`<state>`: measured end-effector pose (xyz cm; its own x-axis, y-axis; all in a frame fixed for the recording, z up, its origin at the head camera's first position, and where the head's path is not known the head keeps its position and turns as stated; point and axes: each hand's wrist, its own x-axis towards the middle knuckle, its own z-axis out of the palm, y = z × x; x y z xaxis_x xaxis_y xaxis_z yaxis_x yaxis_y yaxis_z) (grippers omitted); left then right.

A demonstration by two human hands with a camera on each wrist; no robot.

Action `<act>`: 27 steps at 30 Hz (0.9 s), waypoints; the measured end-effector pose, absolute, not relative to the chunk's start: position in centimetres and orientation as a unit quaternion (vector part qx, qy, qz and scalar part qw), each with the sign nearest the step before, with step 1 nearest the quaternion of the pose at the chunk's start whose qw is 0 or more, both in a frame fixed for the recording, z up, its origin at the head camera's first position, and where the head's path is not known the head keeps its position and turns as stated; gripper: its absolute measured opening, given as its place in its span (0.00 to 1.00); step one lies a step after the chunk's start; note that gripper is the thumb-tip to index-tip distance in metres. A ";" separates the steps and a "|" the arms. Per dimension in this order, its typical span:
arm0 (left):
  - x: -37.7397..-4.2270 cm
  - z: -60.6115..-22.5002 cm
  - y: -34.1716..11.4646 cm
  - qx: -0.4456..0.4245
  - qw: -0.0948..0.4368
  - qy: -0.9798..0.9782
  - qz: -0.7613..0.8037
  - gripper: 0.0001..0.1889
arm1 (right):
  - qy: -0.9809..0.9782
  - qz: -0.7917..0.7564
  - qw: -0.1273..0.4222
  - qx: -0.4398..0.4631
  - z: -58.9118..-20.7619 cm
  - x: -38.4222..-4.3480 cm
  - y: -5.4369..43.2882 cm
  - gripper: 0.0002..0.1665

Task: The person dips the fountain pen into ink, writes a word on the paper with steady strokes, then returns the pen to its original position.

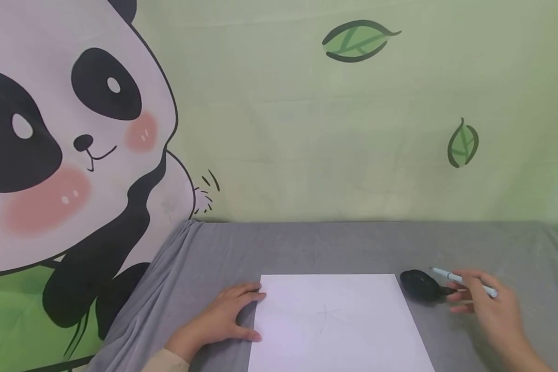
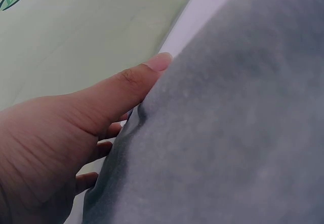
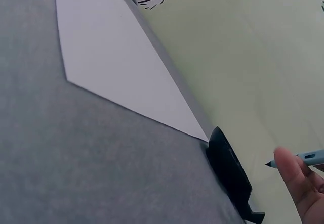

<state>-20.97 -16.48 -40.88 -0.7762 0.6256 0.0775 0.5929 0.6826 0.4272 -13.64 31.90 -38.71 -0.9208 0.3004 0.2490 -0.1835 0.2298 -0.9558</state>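
Observation:
A white sheet of paper [image 1: 288, 341] lies on the grey cloth, with a few thin, faint pen strokes [image 1: 326, 314] crossing one another on it. My left hand [image 1: 225, 316] rests at the sheet's left edge, thumb and fingers spread, fingertips on its border. In the left wrist view the thumb [image 2: 126, 85] reaches the paper's edge. Off to the right, my right hand [image 1: 490, 305] holds a light blue pen [image 1: 451, 276] raised, its dark tip pointing left. The pen [image 3: 309, 158] also shows in the right wrist view, behind the thumb.
A black oval thing [image 1: 419, 285] with a short handle-like end lies by the paper's far right corner, just left of the right hand. Grey cloth [image 1: 344, 245] covers the table. Behind it hangs a green backdrop [image 1: 283, 129] with a printed panda [image 1: 158, 67] and leaves.

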 end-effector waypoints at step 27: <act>-21.0 -41.0 -16.5 0.331 0.034 0.918 0.216 0.43 | -0.836 0.503 0.173 -0.136 -41.0 -12.1 32.4 0.19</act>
<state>-21.02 -16.47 -41.04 -0.7779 0.6232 0.0801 0.5936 0.6872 0.4188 -12.10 32.41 -41.00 -0.9032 0.4016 0.1513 0.0548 0.4576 -0.8875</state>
